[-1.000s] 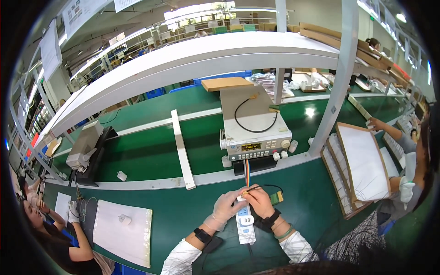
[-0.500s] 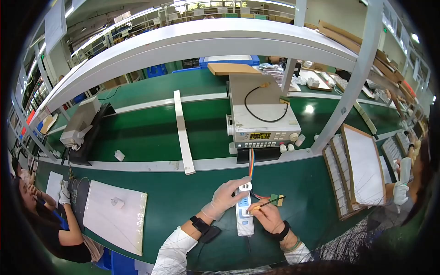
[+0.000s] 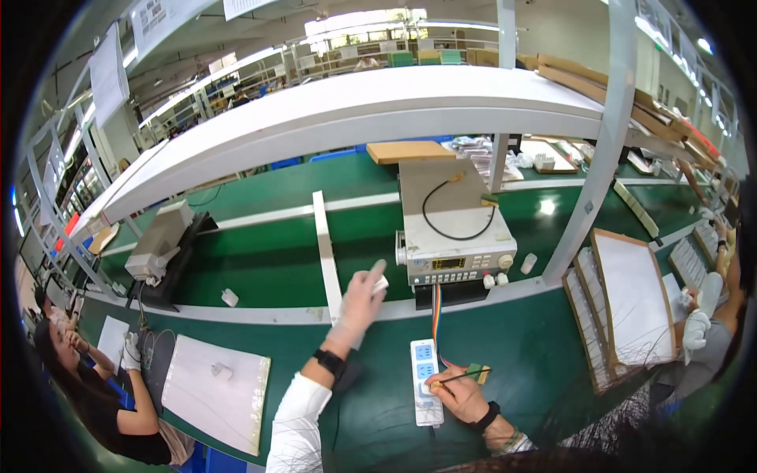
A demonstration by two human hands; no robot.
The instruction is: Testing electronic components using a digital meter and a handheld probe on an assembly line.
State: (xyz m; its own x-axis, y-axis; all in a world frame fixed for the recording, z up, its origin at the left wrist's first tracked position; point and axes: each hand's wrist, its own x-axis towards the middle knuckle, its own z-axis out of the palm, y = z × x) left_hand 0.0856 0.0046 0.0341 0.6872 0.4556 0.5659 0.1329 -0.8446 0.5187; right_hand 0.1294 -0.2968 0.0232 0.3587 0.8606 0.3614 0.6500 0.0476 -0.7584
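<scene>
My gloved left hand [image 3: 359,309] is raised over the bench, left of the bench instrument [image 3: 456,256], closed around a small white charger [image 3: 380,284] that its fingers partly cover. At the middle of the bench lies a white power strip [image 3: 426,398] with blue-faced sockets. Beside its lower half my right hand [image 3: 465,398] pinches a yellow-tipped black lead [image 3: 465,374]; its fingertips are close to the strip, and whether they touch is hidden. A green circuit board [image 3: 479,371] sits just beyond the right fingers. Multicoloured ribbon wires [image 3: 438,315] run up to the instrument.
A white mat [image 3: 217,394] with a white plug piece lies to the left, near a seated co-worker [image 3: 118,394]. Leaning trays [image 3: 631,299] stand at the right. A white rail [image 3: 326,252] crosses the green conveyor beneath the overhead shelf [image 3: 355,102].
My left hand has lifted the white charger off the strip's upper socket and carried it forward and left. My right hand stays beside the strip. The view has tilted upward.
</scene>
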